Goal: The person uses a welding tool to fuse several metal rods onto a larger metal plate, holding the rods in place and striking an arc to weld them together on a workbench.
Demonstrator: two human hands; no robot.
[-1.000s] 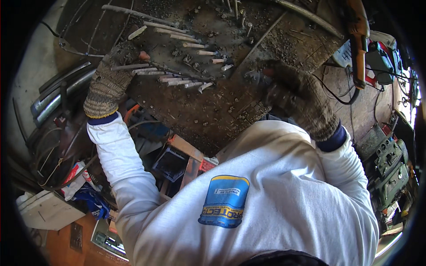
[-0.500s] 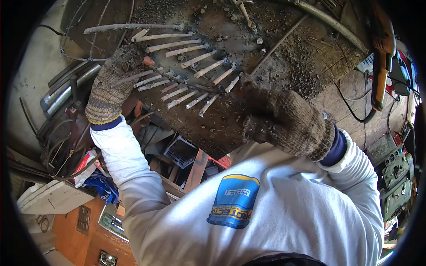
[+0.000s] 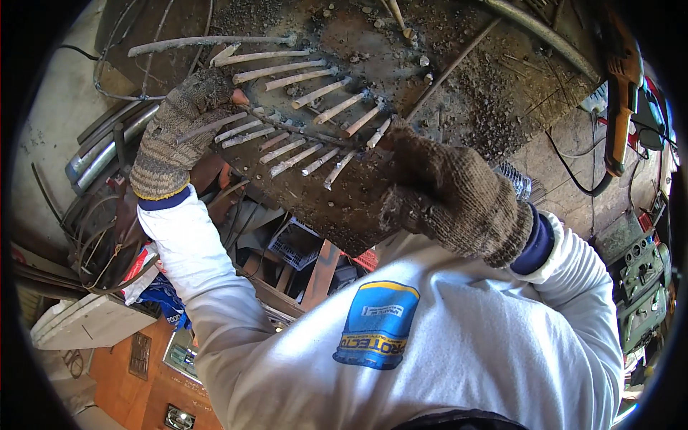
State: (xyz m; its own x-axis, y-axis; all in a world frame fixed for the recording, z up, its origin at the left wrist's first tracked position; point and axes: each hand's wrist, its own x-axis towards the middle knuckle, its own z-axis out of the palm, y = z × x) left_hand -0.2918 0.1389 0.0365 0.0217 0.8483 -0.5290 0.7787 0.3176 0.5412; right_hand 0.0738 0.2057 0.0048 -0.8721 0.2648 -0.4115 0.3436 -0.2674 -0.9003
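A comb-like rack of short metal rods [image 3: 308, 140] joined along a thin bar lies over the rusty, grit-covered metal table [image 3: 459, 93]. My left hand [image 3: 188, 132], in a brown knit glove, is closed on the rack's left end. The right end of the rack sits in my gloved right hand [image 3: 448, 190], near the table's front edge. Both white sleeves come up from the lower edge. A longer loose rod [image 3: 208, 44] lies just beyond the rack.
An orange power tool [image 3: 620, 86] with a black cable lies at the right. A long pipe [image 3: 537, 29] crosses the table's far side. Grey pipes [image 3: 107, 147] lean at the left. Below the table sit a blue crate [image 3: 294, 244], scrap and white boards [image 3: 89, 322]. A green machine [image 3: 641, 287] stands at the right.
The rod rack has come nearer and lower in the view, with both hands staying on its ends. My right hand has moved left, in toward the rack's right end.
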